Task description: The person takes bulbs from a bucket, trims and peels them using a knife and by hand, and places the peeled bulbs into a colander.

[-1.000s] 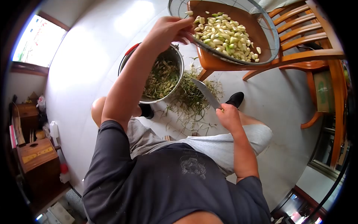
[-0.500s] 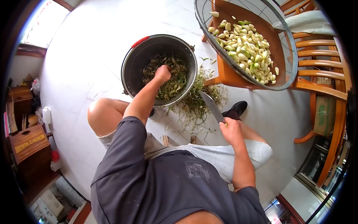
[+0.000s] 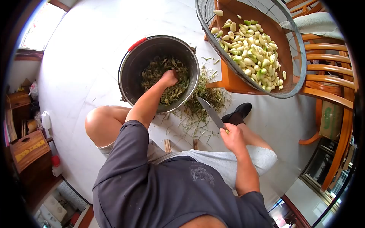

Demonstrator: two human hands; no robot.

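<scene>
My left hand (image 3: 169,78) is down inside a metal pot (image 3: 131,81) with a red handle grip, at a heap of green and brown plant scraps (image 3: 175,92). Its fingers are hidden among the scraps. In my right hand (image 3: 232,136) is the handle of a knife (image 3: 210,111), whose broad blade points up and left over the floor between pot and shoe. Pale peeled cloves or bulbs (image 3: 249,51), some greenish, lie in a wide round mesh basket (image 3: 303,72) at the upper right.
The basket rests on a wooden chair (image 3: 232,78). Loose trimmings (image 3: 203,95) are strewn on the floor beside the pot. My shoe (image 3: 243,110) is right of them. A cloth (image 3: 317,23) hangs over the chair at the right; a wooden cabinet (image 3: 30,150) stands at the left.
My left hand has moved from the basket's rim down into the pot. The knife remains in my right hand. The view has shifted, showing more of the pot.
</scene>
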